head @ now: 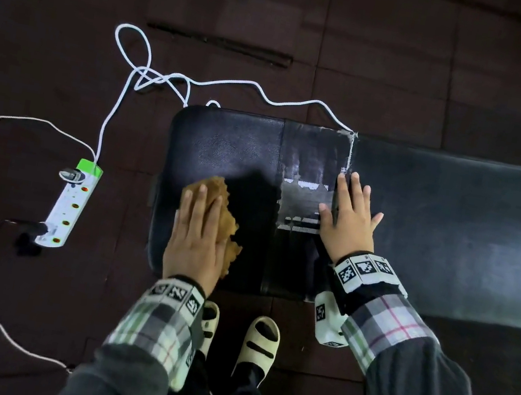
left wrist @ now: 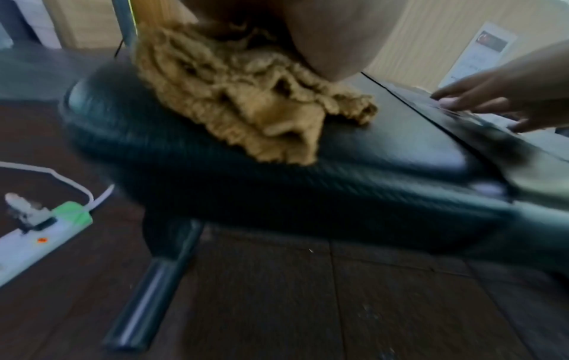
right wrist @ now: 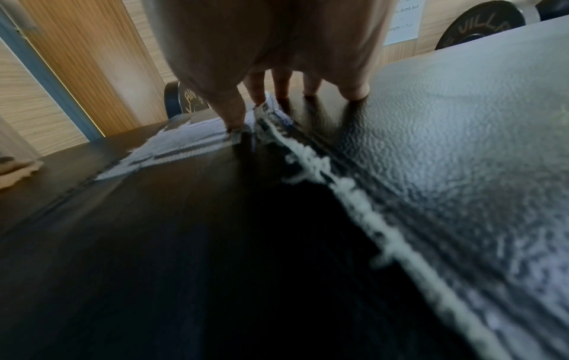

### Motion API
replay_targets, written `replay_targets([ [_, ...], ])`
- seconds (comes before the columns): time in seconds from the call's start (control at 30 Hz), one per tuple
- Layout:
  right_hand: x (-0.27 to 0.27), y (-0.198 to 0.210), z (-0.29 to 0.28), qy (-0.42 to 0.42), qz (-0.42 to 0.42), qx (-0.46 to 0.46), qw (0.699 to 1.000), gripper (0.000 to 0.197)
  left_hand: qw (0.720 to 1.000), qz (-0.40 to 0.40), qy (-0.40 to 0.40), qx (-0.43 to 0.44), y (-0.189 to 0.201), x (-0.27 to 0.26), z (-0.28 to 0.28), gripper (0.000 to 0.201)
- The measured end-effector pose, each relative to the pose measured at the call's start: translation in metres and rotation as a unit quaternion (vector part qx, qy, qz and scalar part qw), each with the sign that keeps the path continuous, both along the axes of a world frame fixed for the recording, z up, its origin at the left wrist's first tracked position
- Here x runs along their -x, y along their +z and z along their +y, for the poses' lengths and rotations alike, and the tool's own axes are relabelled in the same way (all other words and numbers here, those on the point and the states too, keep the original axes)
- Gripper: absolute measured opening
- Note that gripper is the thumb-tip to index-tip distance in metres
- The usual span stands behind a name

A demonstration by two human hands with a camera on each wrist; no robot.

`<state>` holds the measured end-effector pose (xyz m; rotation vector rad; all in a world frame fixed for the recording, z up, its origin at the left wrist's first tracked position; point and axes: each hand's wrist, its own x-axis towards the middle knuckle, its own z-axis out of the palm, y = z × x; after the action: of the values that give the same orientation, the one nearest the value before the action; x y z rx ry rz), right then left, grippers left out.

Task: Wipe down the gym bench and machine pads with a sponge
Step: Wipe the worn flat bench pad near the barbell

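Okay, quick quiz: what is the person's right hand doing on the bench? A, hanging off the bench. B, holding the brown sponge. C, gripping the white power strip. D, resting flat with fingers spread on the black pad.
D: the right hand lies flat, fingers spread, on the black pad; the left hand presses the sponge.

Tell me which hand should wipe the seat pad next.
Left. The left hand already presses the sponge flat on the seat pad; the right hand rests empty at the seam.

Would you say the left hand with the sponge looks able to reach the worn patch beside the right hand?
Probably yes: the left hand presses the sponge on the same pad, and bare vinyl lies between it and the worn patch.
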<state>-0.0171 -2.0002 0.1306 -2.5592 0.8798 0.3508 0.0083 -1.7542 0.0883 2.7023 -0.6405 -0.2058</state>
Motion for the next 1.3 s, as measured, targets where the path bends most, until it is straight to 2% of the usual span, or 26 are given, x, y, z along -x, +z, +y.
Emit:
replay_targets([
  [0.1,0.000,0.000,0.000,0.001,-0.003,-0.001,1.000,0.061,0.999,-0.003,0.030,0.012,0.001,-0.038,0.002,0.059],
  [0.2,0.001,-0.001,-0.001,0.001,-0.007,-0.003,1.000,0.060,0.995,0.012,0.086,0.042,0.002,-0.050,0.013,0.060],
  [0.3,0.002,-0.002,0.000,0.000,-0.010,-0.003,1.000,0.060,0.987,0.024,0.142,0.077,0.004,-0.028,0.029,0.057],
  [0.43,0.002,-0.004,-0.001,0.002,-0.011,-0.002,1.000,0.060,0.970,0.032,0.221,0.095,0.003,0.031,0.038,0.056],
  [0.6,0.003,-0.005,-0.002,0.006,-0.010,-0.004,1.000,0.059,0.990,0.022,0.134,0.044,-0.004,0.070,0.005,0.069],
  [0.73,0.003,-0.004,-0.002,0.008,-0.009,-0.003,1.000,0.060,0.995,0.004,0.085,0.043,-0.001,0.038,-0.012,0.054],
  [0.8,0.003,-0.004,-0.002,0.008,-0.012,-0.006,1.000,0.060,0.995,-0.003,0.087,0.039,-0.004,0.013,-0.007,0.053],
  [0.93,0.004,-0.003,-0.003,0.008,-0.013,-0.009,1.000,0.060,0.983,0.012,0.174,0.053,-0.005,-0.011,0.017,0.055],
  [1.07,0.004,-0.003,-0.003,0.009,-0.010,-0.015,1.000,0.060,0.958,0.046,0.269,0.085,0.000,0.020,0.028,0.058],
  [1.13,0.005,-0.003,-0.003,0.009,-0.009,-0.015,1.000,0.060,0.967,0.035,0.239,0.075,-0.002,0.044,0.026,0.060],
  [1.2,0.005,-0.002,-0.004,0.010,-0.008,-0.017,1.000,0.060,0.986,0.015,0.159,0.046,-0.006,0.061,0.019,0.062],
  [1.3,0.005,-0.002,-0.004,0.012,-0.007,-0.019,1.000,0.060,0.995,-0.004,0.093,0.026,-0.006,0.056,0.004,0.064],
])
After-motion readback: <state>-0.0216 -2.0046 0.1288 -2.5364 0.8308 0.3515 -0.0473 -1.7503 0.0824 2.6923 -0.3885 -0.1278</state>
